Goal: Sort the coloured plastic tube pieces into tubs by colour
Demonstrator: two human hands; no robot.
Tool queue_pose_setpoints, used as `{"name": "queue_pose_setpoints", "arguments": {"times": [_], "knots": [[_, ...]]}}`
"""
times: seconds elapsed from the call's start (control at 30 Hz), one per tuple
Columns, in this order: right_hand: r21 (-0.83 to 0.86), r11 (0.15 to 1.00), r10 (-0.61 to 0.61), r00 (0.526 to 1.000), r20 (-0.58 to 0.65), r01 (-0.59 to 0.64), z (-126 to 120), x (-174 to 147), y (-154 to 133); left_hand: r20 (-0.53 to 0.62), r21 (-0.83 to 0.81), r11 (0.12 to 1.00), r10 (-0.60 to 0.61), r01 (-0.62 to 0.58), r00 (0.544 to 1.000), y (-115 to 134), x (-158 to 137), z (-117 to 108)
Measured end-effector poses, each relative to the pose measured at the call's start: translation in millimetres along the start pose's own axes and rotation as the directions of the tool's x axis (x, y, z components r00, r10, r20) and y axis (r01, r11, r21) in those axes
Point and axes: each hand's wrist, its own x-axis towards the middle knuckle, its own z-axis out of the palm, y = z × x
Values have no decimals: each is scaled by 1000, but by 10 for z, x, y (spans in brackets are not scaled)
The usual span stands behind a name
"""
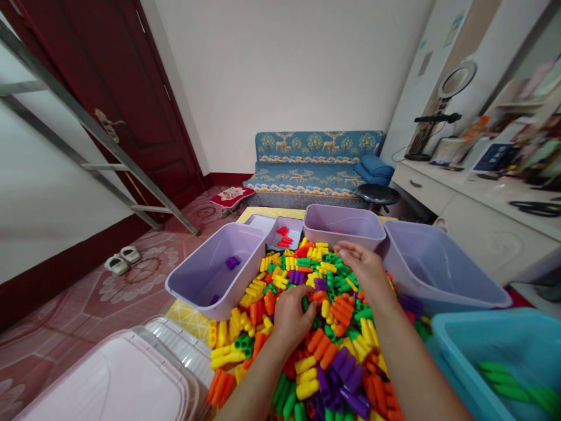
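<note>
The plastic connector pieces [342, 313] lie heaped across the middle of the worktop [187, 317], some right by its near side — a sweep of either forearm might well send a few to the floor. The left hand [289, 316], at nine o'clock of the heap, has curled fingers; the right hand [367, 266], between one and two, has fingers loosely extended. Their undersides are hidden, so I cannot tell whether either grips a piece. With colours so mixed, a grab could easily bring up the wrong one, and the right elbow could knock the turquoise tub [464, 351] at four o'clock.

Counted: two hands; three lilac bins — at ten [205, 269], one [344, 217] and two o'clock [456, 286]; one turquoise tub, holding green pieces; one small tray holding red pieces [284, 240] at eleven; several lids [118, 374] at eight. Purple pieces lie in two spots inside the ten-o'clock bin. The heap is beyond counting.
</note>
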Motion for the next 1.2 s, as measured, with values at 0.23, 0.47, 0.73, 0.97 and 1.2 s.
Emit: {"name": "queue_pose_setpoints", "arguments": {"times": [0.23,0.47,0.73,0.97,1.2], "knots": [[-498,821,-58,908,414,279,-51,-645,210,-1,-10,1000,21,-21,1000,12,-7,-2],[-571,764,-98,928,358,301,-99,-637,320,-34,-90,996,-13,10,999,27,1,-14],[-554,778,-124,936,328,298,-135,-629,362,-38,-47,998,-40,39,998,6,8,1],[-618,692,-194,921,339,373,-36,-646,348,-18,-13,999,-35,35,999,2,14,-13],[-647,653,-213,916,340,393,35,-658,343,-27,-7,1000,2,-2,1000,-36,29,3]]}}
